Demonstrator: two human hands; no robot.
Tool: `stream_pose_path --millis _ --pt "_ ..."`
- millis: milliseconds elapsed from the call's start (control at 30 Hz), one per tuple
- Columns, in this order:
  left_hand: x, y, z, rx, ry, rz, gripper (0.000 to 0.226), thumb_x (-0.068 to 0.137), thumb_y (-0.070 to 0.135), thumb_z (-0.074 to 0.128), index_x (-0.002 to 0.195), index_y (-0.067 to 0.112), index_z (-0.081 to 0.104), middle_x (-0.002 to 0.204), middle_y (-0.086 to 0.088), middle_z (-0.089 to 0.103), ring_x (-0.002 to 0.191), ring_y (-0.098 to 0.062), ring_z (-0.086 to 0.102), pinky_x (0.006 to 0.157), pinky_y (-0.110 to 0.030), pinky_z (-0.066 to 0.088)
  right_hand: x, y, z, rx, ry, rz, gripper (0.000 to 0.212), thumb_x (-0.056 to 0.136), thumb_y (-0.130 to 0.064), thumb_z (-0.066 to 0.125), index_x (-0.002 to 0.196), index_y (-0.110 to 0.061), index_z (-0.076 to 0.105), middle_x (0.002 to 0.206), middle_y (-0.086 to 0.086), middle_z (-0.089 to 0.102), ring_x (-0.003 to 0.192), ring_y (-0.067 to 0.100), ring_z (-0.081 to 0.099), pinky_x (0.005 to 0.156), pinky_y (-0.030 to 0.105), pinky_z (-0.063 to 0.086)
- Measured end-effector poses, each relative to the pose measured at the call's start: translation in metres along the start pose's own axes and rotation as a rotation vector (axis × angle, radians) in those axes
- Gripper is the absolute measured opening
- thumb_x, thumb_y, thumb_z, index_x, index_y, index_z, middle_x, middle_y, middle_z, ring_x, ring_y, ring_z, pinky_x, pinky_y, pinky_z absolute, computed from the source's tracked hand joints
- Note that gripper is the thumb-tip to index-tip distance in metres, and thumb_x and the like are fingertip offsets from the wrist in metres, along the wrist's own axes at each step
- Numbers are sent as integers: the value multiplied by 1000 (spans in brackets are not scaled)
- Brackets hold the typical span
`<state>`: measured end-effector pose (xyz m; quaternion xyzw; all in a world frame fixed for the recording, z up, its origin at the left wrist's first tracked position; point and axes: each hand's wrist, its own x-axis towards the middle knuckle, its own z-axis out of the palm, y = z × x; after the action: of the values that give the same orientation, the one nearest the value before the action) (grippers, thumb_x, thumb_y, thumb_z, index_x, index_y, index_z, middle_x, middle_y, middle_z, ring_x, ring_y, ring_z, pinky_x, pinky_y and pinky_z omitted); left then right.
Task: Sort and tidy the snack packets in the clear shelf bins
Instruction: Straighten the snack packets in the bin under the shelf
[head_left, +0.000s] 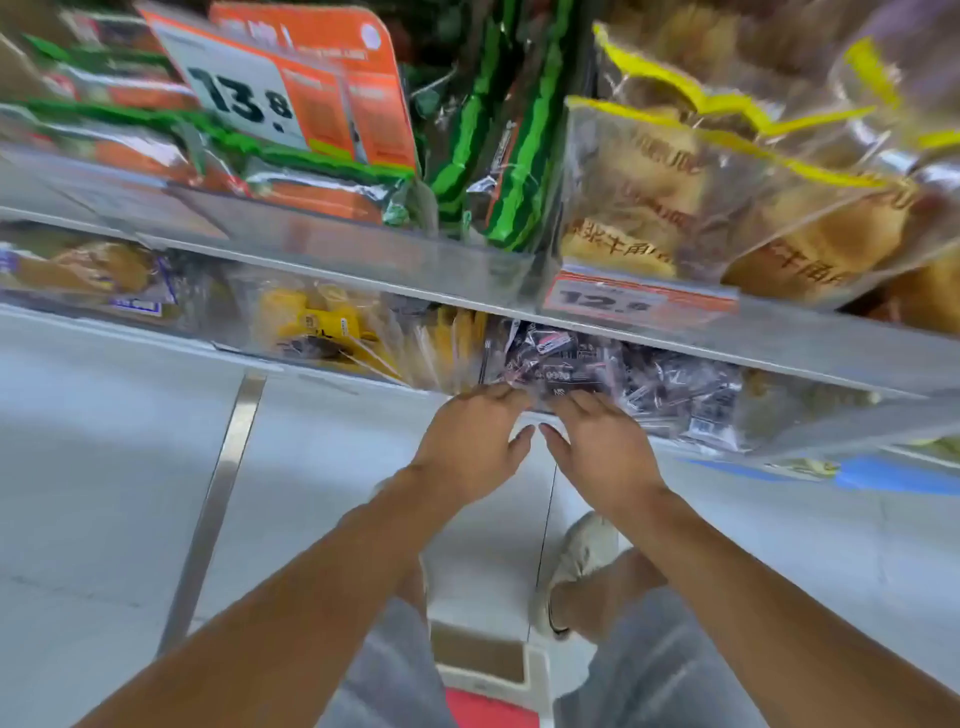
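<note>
Directly ahead of both hands, a heap of small dark purple-black snack packets (613, 374) fills the clear plastic lower shelf bin (810, 431), and that is where the next move has to go: forward and slightly up, over the bin's front lip. The left hand (470, 449) and the right hand (597, 452) sit side by side at that lip, thumbs nearly touching, fingers stretched out flat toward the packets and clamped on nothing; the fingertips appear to reach the nearest packets, though blur makes contact hard to confirm. The heap runs along the shelf from the middle out to the right, so the right hand is the nearer one for most of it, while the left hand sits by its left end, beside the yellow-wrapped packets (311, 322) in the neighbouring section. Room is tight above: the clear upper shelf front (363, 249) with its orange price tag (639, 299) overhangs the bin, leaving, by my judgement, only a low slot to work in. Behind the hands, toward the pale floor (104, 467), nothing crowds a withdrawal.
</note>
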<state>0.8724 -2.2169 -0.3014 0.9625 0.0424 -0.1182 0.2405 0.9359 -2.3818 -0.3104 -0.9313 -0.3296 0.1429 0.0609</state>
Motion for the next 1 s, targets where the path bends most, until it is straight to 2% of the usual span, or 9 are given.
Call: stream_pose_path --millis 167,333,467,567,633,700,800,900,1000 --pt "31 -22 64 171 347 288 23 76 14 68 98 12 73 91 -1 69 82 -23 67 70 -29 51 7 11 66 -75 426 -217 13 81 -1 71 88 -11 66 82 4 60 75 25 56 67 33 46" --pt "33 -39 96 214 541 425 26 81 7 63 106 8 72 89 -1 70 78 -23 65 78 -31 48 8 27 100 -100 593 -306 21 87 8 57 98 -4 70 88 6 62 78 29 57 73 41 50" --pt "34 -45 107 169 651 460 34 78 -3 74 111 8 73 93 -2 72 84 -24 66 77 -34 52 14 25 110 -28 773 -271 30 73 16 70 96 -3 74 86 7 67 78 27 54 74 33 44" --pt "30 -54 99 136 636 439 42 66 -9 84 99 14 73 86 1 70 81 -24 67 60 -38 57 12 17 107 -26 777 -196 41 60 16 81 93 -9 76 79 4 68 72 27 56 69 30 38" --pt "23 -57 92 129 591 436 32 72 -6 78 97 13 72 88 -1 68 84 -26 66 63 -40 58 10 12 102 -64 711 -131 38 59 11 84 87 -14 76 75 2 67 70 27 58 63 32 41" --pt "4 -57 87 117 609 427 11 86 11 64 96 12 69 91 -2 66 88 -28 64 67 -43 57 4 -3 91 -89 713 -113 23 68 0 83 81 -16 72 76 1 66 72 28 59 59 33 47" --pt "-31 -77 80 119 706 306 16 85 28 60 91 17 70 89 1 70 84 -26 67 62 -40 57 -4 -43 75 -54 791 -300 5 84 -15 71 89 -14 70 88 3 67 80 31 61 66 36 52" --pt "-60 -112 55 129 716 93 19 89 30 63 107 28 71 104 5 71 97 -23 66 75 -40 56 4 -93 73 -50 681 -517 16 81 -19 72 97 -20 71 91 -2 68 84 27 64 66 33 53" --pt "-63 -146 33 191 686 -99 32 92 32 62 124 30 65 122 6 64 114 -20 59 88 -38 52 25 -128 91 -149 488 -519 41 75 -20 79 114 -23 66 110 -5 66 102 22 63 79 33 56"
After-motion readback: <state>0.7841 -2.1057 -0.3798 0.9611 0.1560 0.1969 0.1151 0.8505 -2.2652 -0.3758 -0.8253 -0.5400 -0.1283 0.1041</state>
